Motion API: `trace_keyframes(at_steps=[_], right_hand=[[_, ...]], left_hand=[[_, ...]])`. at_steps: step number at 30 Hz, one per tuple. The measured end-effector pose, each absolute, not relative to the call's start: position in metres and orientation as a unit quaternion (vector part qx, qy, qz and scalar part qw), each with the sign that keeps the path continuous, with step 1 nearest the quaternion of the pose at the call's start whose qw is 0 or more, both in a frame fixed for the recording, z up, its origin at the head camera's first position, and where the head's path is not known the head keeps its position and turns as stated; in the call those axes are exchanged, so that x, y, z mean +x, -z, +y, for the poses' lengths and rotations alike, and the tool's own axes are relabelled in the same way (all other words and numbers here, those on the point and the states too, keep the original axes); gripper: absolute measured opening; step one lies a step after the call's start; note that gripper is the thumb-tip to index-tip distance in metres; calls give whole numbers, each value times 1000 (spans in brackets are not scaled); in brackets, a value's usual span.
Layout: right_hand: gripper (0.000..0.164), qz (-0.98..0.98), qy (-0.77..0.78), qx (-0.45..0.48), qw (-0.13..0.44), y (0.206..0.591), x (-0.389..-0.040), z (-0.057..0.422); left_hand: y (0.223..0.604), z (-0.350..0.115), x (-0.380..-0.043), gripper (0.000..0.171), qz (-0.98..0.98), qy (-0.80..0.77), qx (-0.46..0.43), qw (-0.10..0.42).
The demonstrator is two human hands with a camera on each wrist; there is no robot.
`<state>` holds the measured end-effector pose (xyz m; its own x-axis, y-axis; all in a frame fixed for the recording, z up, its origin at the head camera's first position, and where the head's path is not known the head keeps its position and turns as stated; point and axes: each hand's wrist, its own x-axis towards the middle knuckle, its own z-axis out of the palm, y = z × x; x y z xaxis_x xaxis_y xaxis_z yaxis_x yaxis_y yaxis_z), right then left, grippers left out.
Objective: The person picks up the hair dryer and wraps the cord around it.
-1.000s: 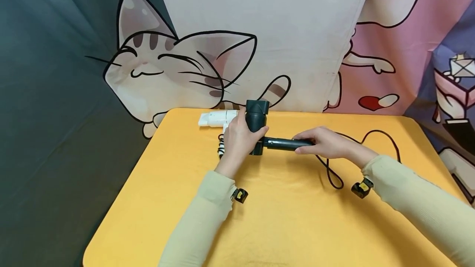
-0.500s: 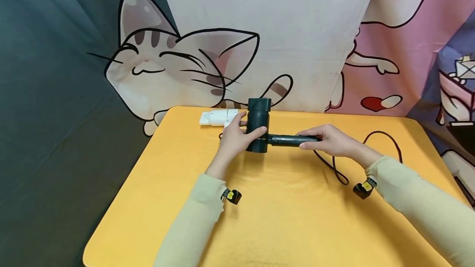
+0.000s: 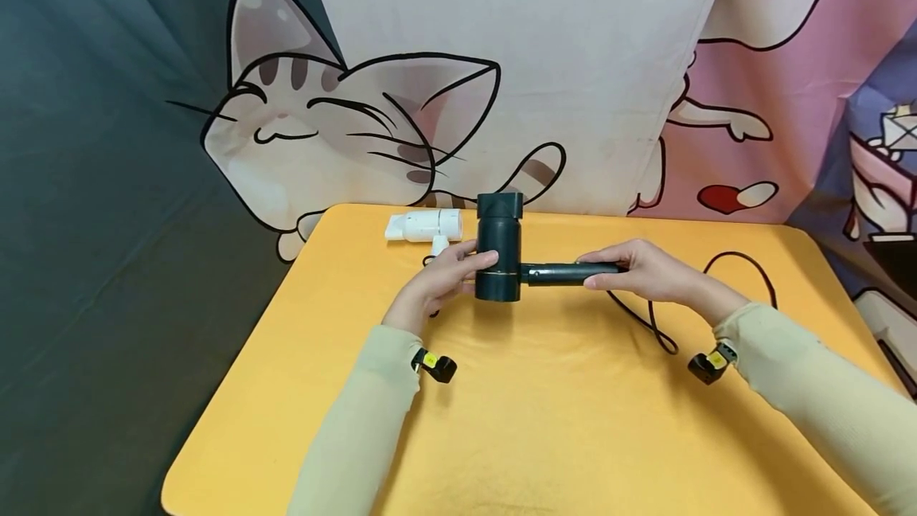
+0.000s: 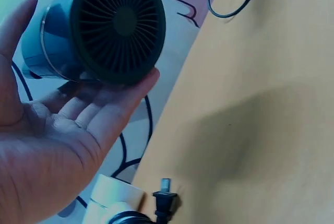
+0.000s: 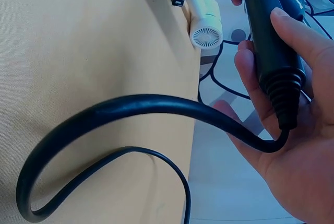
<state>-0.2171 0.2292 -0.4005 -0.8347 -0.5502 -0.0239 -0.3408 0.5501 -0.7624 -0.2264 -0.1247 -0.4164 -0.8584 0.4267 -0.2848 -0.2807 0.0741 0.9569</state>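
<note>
Currently, the black hair dryer (image 3: 498,249) is held above the tabletop (image 3: 573,428), barrel upright, with its handle (image 3: 562,274) extended sideways. The handle's end is gripped between thumb and fingers by the right hand (image 3: 648,269). The barrel is touched by the left hand (image 3: 440,275), which is widely spread: the fingers are laid nearly straight against it, the thumb stretched across its near side; whether the thumb is in contact cannot be told. A nozzle (image 3: 499,205) is carried at the barrel's top; a round, finned intake grille (image 4: 125,23) is shown at the lower end in the left wrist view. From the handle, a black cord (image 3: 666,338) is led in a loop to the tabletop. Near the far edge, behind the left hand, a white hair dryer (image 3: 430,225) is laid, its handle wrapped with dark cord; a plug (image 4: 165,202) is seen beside it.
</note>
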Motion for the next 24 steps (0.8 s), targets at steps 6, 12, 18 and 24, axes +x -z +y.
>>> trace_keyframes(at_steps=[6,12,18,24], right_hand=[[43,863,417,-246,146,402,-217,231],[38,853,440,-226,169,403,-220,234],[36,813,497,-221,209,408,-223,240],[41,778,556,-199,216,421,-211,254]], left_hand=[[425,-122,-225,66,665,-696,61,264],[428,-120,-223,58,656,-711,56,246],[427,-125,-224,56,657,-721,42,215],[428,-133,-227,52,655,-733,23,184]])
